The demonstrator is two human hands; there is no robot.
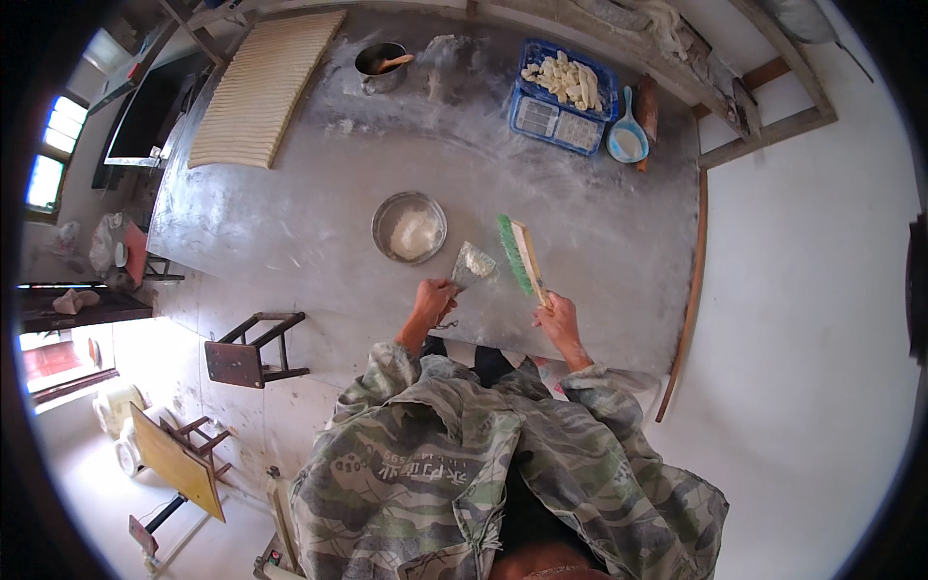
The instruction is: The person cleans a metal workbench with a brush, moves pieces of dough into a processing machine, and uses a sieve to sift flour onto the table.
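My left hand [435, 302] grips a flat scraper [463, 275], and a small heap of white flour [477, 259] lies on its blade. In my right hand [560, 324] is a bench brush [528, 259] with a wooden back and green bristles. The bristles face left toward the scraper, with a gap between them. Just beyond my left hand stands a round metal pan [376, 237] with white flour [415, 235] in it. All of this is at the near part of the grey, flour-smeared table [319, 213].
At the far right are a blue crate [553, 143] with pale dough pieces [565, 79], a blue-handled scoop [627, 140] and a brown wooden roller [649, 111]. A metal pot [377, 81] stands far centre. Ribbed pale strips [261, 92] lie far left. A wooden stool [235, 363] stands left on the floor.
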